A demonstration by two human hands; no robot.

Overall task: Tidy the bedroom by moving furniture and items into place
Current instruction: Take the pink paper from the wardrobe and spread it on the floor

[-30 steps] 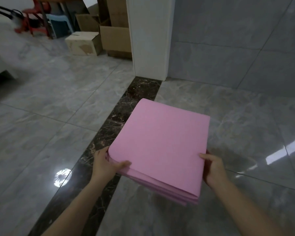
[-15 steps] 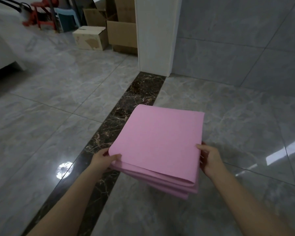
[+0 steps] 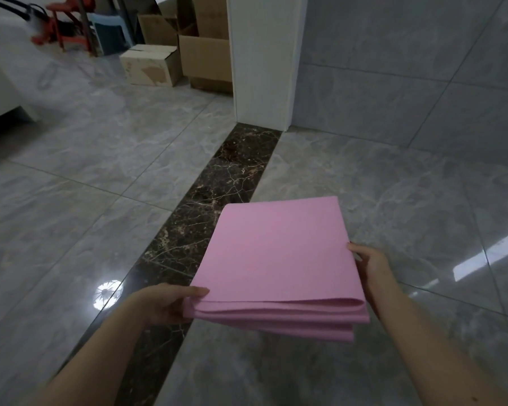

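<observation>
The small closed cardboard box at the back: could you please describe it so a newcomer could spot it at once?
Start at the white pillar. Left of it stands a tall open carton; further left, the small cardboard box sits on the floor. It alone is low, pale and has torn patches.

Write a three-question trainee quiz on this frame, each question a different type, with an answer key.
1. True or false: the folded pink mat lies flat on the floor.
2. Multiple choice: what stands beside the white pillar? A) cardboard boxes B) a bicycle C) a ladder
3. Fill in: the left hand grips the mat's near-left corner, while the right hand grips its ____ edge.

Key: 1 false, both hands hold it above the floor; 2 A, the cardboard boxes; 3 right.
</observation>
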